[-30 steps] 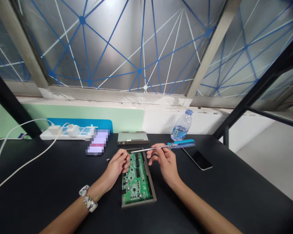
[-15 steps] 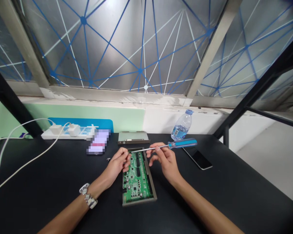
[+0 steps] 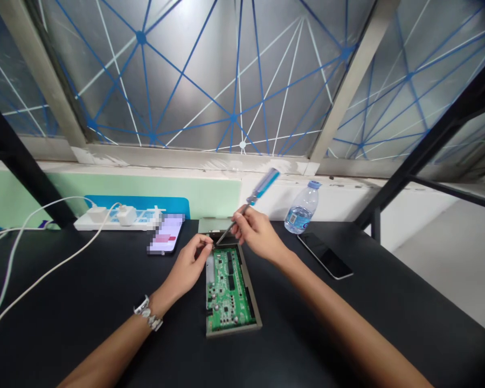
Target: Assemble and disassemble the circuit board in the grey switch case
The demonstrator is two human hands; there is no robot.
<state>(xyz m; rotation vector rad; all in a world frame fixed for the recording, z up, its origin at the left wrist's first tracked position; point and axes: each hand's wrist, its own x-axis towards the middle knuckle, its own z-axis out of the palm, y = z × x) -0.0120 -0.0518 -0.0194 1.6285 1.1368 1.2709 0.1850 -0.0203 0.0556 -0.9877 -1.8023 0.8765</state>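
A green circuit board [image 3: 229,293] lies in a grey metal case [image 3: 257,315] on the black table, straight ahead. My right hand [image 3: 255,234] is closed round the shaft of a blue-handled screwdriver [image 3: 250,202], tilted with its handle up to the right and its tip down at the board's far left corner. My left hand [image 3: 189,265], fingers pinched together, is at that same corner beside the tip; what they pinch is too small to make out. A watch sits on my left wrist.
A grey metal lid [image 3: 210,224] lies just behind the case. A phone with a lit screen [image 3: 165,240] and a white power strip [image 3: 117,218] with cables are at the left. A water bottle [image 3: 301,209] and a dark phone [image 3: 325,255] are at the right.
My right hand moved forward and swung the screwdriver from lying level to steeply tilted, tip now on the board's far corner. My left hand moved up to that corner.
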